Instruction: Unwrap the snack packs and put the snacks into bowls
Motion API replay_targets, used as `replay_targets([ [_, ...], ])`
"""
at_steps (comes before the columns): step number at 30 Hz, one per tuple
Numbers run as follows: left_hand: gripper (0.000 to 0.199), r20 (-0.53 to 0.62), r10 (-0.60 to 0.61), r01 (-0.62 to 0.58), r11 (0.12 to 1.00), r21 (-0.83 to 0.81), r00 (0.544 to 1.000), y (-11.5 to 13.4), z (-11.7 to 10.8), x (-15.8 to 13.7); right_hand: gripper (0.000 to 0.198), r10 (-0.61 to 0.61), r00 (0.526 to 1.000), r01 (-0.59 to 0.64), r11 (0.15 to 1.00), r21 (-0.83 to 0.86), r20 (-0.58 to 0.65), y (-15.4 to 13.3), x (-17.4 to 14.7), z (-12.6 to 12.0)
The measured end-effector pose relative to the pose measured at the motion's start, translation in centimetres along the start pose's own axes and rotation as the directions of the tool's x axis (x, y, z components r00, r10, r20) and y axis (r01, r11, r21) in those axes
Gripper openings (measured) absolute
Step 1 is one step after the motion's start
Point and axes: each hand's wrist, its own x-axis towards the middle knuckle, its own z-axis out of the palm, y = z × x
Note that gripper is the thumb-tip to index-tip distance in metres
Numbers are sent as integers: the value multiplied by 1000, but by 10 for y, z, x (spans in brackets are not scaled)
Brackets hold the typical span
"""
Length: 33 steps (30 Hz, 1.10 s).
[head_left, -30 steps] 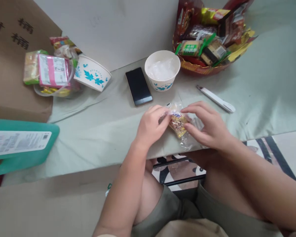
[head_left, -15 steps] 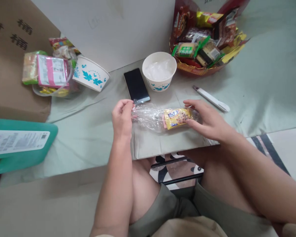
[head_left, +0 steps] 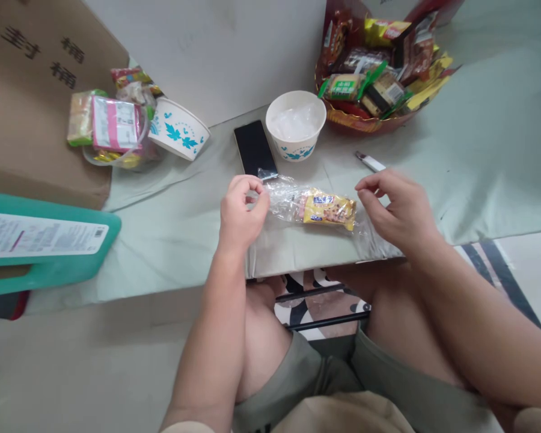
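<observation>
A clear plastic bag (head_left: 283, 201) lies near the front edge of the cloth-covered table, with a yellow snack packet (head_left: 331, 209) inside. My left hand (head_left: 244, 210) has thumb and forefinger pinched on the bag's left end, by the lower end of a dark phone (head_left: 255, 149). Just off the bag's right end, my right hand (head_left: 394, 207) is closed in a pinch; whether film is between its fingertips is too fine to make out. Behind that hand sits a white-handled cutter (head_left: 370, 161), partly hidden by the fingers.
A white paper bowl (head_left: 296, 135) with clear plastic in it stands behind the bag. Another paper bowl (head_left: 179, 129) lies tilted against a tub of snacks (head_left: 117, 126). A red snack basket (head_left: 365, 123), cardboard box (head_left: 31, 132) and green container (head_left: 103, 246) surround the area.
My right hand has drawn back rightward from the snack packet, and its spread fingers have closed into a pinch. My left hand still grips the bag's left end. The view has shifted slightly.
</observation>
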Motion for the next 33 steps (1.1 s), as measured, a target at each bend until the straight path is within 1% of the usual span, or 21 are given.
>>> replay_targets([
  [1, 4, 14, -23, 23, 1000, -16, 1000, -1, -1, -2, 16, 6, 1000, -6, 1000, 0, 13, 0, -1, 0],
  [2, 8, 48, -55, 57, 998, -28, 997, -2, -2, -3, 23, 13, 999, -12, 1000, -5, 52, 1, -2, 0],
  [4, 25, 135, -128, 132, 991, -25, 983, -7, -3, -5, 44, 19, 985, -15, 999, -29, 173, 3, -4, -1],
  [5, 27, 164, -158, 162, 987, -13, 974, -10, -3, -6, 52, 12, 975, -3, 999, -41, 223, 4, -4, -1],
  [6, 24, 171, -180, 183, 983, -2, 969, -12, -4, -5, 58, -6, 967, 18, 999, -47, 254, 5, -5, -1],
  [8, 11, 115, -210, 213, 977, -13, 971, -14, -6, -3, 63, -69, 963, 80, 996, -28, 262, 5, -5, -2],
  [10, 5, -1, -253, 253, 965, -68, 967, -12, -10, -1, 61, -136, 956, 137, 991, 14, 262, 6, -5, -2],
  [11, 7, -60, -282, 275, 956, -99, 958, -10, -11, 0, 55, -152, 950, 148, 988, 34, 272, 6, -5, -2],
  [13, 9, -144, -339, 319, 937, -142, 930, -5, -15, 2, 39, -138, 948, 126, 990, 59, 285, 7, -3, -1],
  [15, 10, -176, -376, 351, 923, -159, 910, -1, -18, 3, 25, -84, 964, 68, 995, 71, 252, 9, -1, 0],
  [19, 11, -180, -403, 380, 913, -150, 897, -4, -22, 4, 17, 43, 994, -52, 995, 86, 102, 12, 4, 0],
  [21, 10, -181, -400, 378, 914, -147, 898, -10, -25, 4, 15, 115, 993, -118, 988, 95, 35, 14, 5, 0],
  [23, 14, -196, -365, 342, 929, -143, 910, -18, -30, 2, 17, 175, 984, -177, 978, 111, 20, 15, 5, -1],
  [25, 28, -198, -281, 265, 959, -104, 939, -23, -36, -2, 24, 202, 976, -211, 970, 121, 80, 16, 4, -1],
  [26, 37, -174, -218, 210, 976, -63, 960, -24, -38, -4, 28, 206, 971, -221, 968, 118, 125, 15, 3, -1],
  [28, 51, -59, -91, 94, 995, 45, 994, -24, -42, -11, 28, 210, 960, -232, 967, 104, 186, 13, 2, -1],
  [29, 52, 17, -45, 43, 995, 92, 999, -23, -43, -14, 24, 214, 959, -236, 966, 105, 187, 11, 2, -1],
  [30, 45, 88, -20, 9, 991, 130, 996, -23, -43, -16, 21, 221, 961, -242, 963, 119, 169, 9, 2, -1],
  [31, 35, 143, -21, -3, 987, 160, 990, -22, -43, -18, 17, 233, 963, -253, 957, 145, 138, 7, 2, 0],
  [32, 24, 169, -38, 8, 984, 177, 985, -22, -44, -19, 15, 251, 962, -267, 947, 179, 106, 5, 2, 0],
  [33, 16, 173, -65, 33, 983, 179, 983, -22, -43, -18, 13, 271, 959, -282, 935, 215, 81, 4, 3, 0],
])
